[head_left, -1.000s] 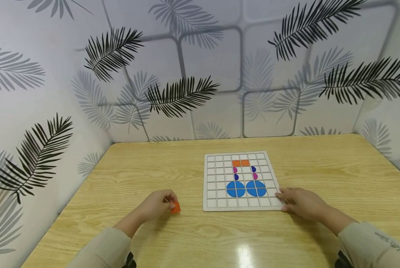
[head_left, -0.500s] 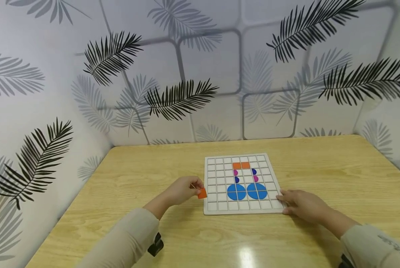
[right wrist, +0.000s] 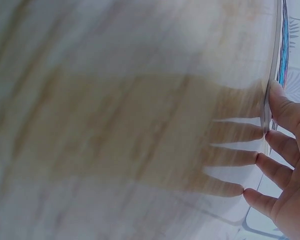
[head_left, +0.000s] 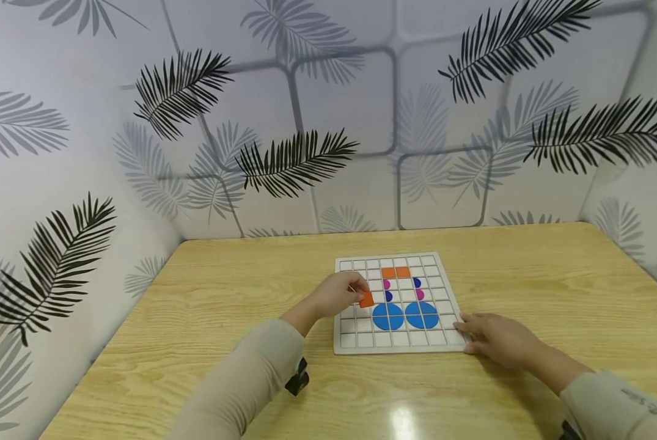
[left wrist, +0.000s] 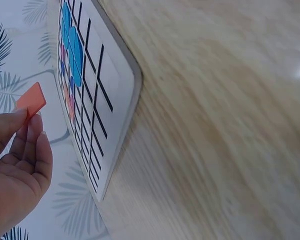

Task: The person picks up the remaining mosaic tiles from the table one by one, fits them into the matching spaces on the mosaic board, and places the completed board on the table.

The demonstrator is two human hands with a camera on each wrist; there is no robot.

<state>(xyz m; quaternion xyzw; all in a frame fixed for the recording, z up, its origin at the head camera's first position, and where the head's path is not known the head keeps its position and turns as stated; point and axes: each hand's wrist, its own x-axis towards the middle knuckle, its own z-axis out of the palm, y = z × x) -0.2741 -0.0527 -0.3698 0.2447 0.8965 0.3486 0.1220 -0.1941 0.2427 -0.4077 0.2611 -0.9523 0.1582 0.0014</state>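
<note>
My left hand (head_left: 336,296) pinches an orange square tile (head_left: 366,299) between thumb and fingertips. The tile is held above the left part of a white grid board (head_left: 345,342); in the left wrist view this orange tile (left wrist: 32,98) tilts away from the fingertips. On the board lie two orange squares (head_left: 396,272), several small pink and dark blue half circles (head_left: 419,294), and two large blue discs (head_left: 388,316) made of pieces. My right hand (head_left: 499,337) rests at the board's front right corner, thumb and index finger touching its edge (right wrist: 266,112), other fingertips on the table.
The board lies on a light wood-grain table (head_left: 240,275). A pale wall (head_left: 350,183) with leaf patterns stands behind the table and along its left side. A black strap device (head_left: 297,377) sits at the left wrist.
My left hand has carried the orange tile rightward and away from me, from the table left of the board to over its left part. The right hand stays at the corner.
</note>
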